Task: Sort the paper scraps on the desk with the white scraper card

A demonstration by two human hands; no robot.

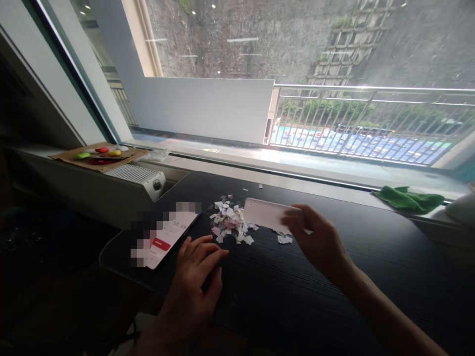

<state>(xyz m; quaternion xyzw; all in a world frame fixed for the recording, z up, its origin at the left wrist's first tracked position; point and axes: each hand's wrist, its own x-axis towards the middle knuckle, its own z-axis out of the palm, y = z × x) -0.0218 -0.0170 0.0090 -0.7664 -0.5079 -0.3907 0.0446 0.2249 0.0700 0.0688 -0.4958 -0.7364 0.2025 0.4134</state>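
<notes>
My right hand [309, 230] grips the right end of a thin, flat, pale pinkish rectangle [267, 213] between thumb and fingers. Its fingertips are blurred. The far end of this rectangle overlaps the right side of a heap of torn paper scraps [230, 220], mostly white with some pinkish ones. A few scraps [284, 239] lie apart below the rectangle. My left hand [200, 269] rests low over the dark table [282, 301], just in front of the heap, holding nothing, with its fingers loosely bent and apart. To its left lies a phone [168, 237] with a lit screen.
A green cloth [410, 199] lies on the sill at the right. At the left, a brown sheet [69, 154] bears several coloured items beside a white ribbed device [135, 178]. Clear plastic [159, 155] lies near it. A window with a railing [334, 116] outside borders the table's far side.
</notes>
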